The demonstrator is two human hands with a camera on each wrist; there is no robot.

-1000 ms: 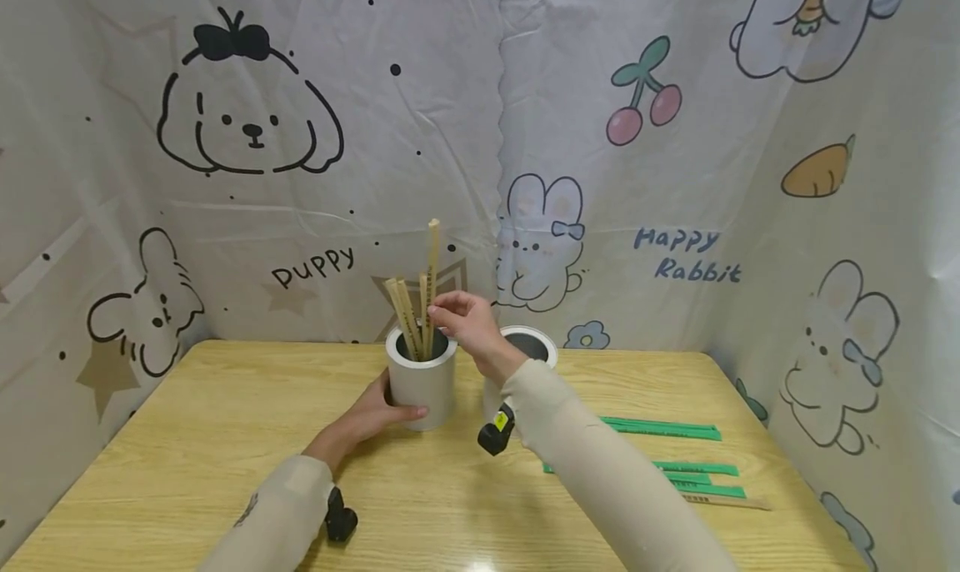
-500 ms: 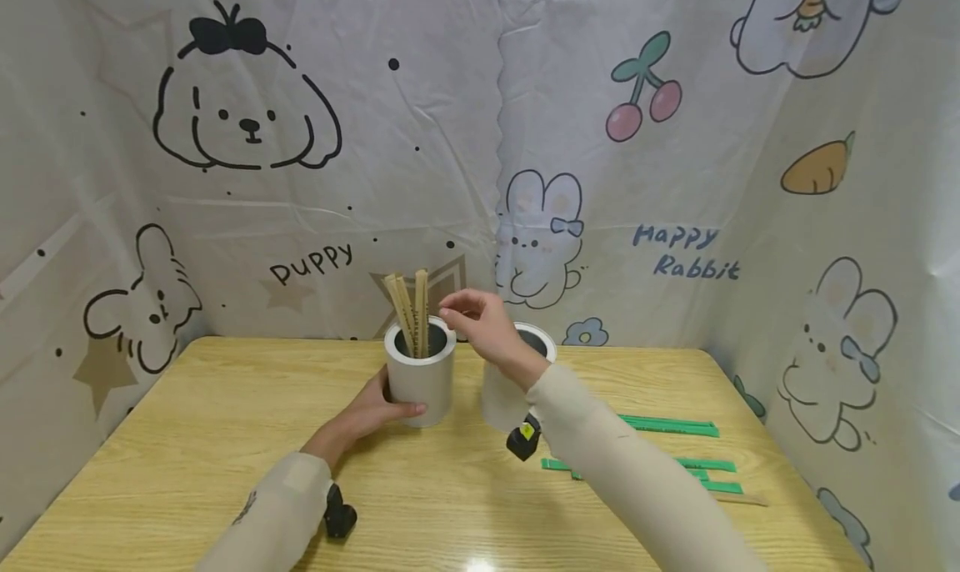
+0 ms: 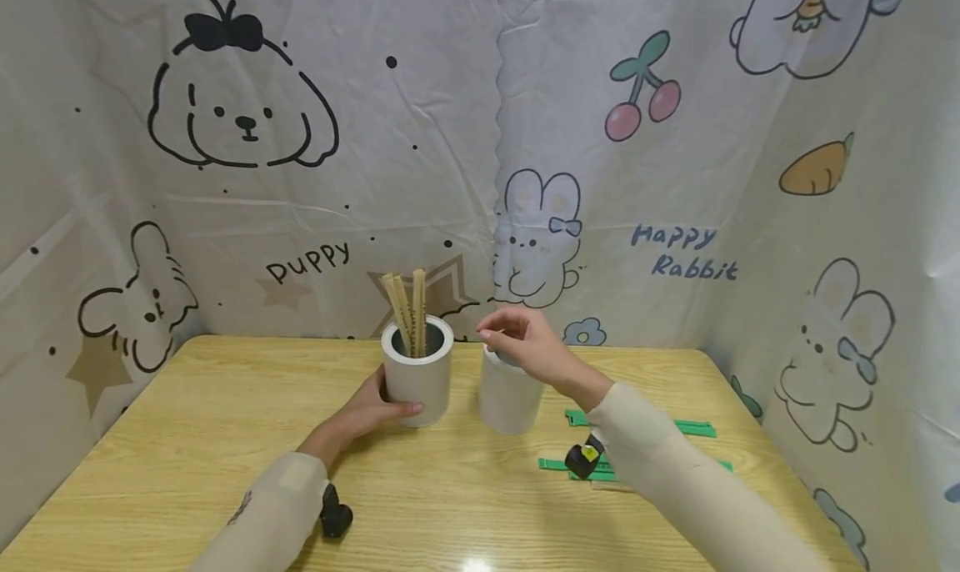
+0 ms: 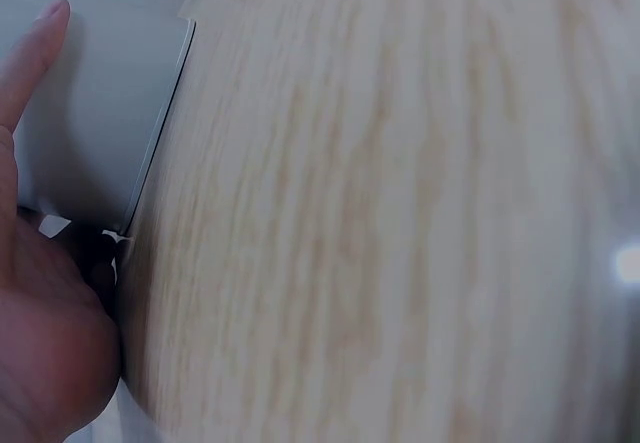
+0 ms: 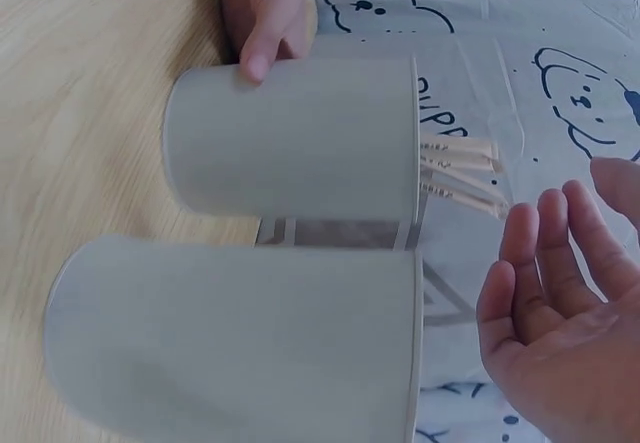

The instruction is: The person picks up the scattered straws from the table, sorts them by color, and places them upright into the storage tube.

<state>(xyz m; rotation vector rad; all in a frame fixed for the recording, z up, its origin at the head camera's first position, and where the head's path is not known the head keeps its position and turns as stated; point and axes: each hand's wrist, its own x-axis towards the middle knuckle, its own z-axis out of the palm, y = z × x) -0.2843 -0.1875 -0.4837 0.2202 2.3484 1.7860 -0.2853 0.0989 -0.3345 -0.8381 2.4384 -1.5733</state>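
Observation:
My left hand (image 3: 367,409) holds a white cylindrical cup (image 3: 422,388) low on its left side, the thumb lying across the front. In the left wrist view the thumb (image 4: 35,58) presses the cup's wall; the other fingers are mostly hidden. Several slim tan paper sticks (image 3: 418,309) with dark print stand in that cup, leaning to two sides. Above the rim of a second white cup (image 3: 512,401) is my right hand (image 3: 532,343), its fingers loosely bent and nothing between them. The right wrist view shows the right hand's fingers (image 5: 555,253) apart from both cups.
Several flat green sticks (image 3: 696,428) lie on the wooden table (image 3: 450,505) at the right, partly covered by the right forearm. A tan stick (image 3: 611,485) shows at their near edge. A printed cloth (image 3: 420,122) hangs behind the table.
The right hand has let go of a tan stick, which dropped into the left cup among the others. That hand has moved right, over the second cup. The left hand stays on its cup.

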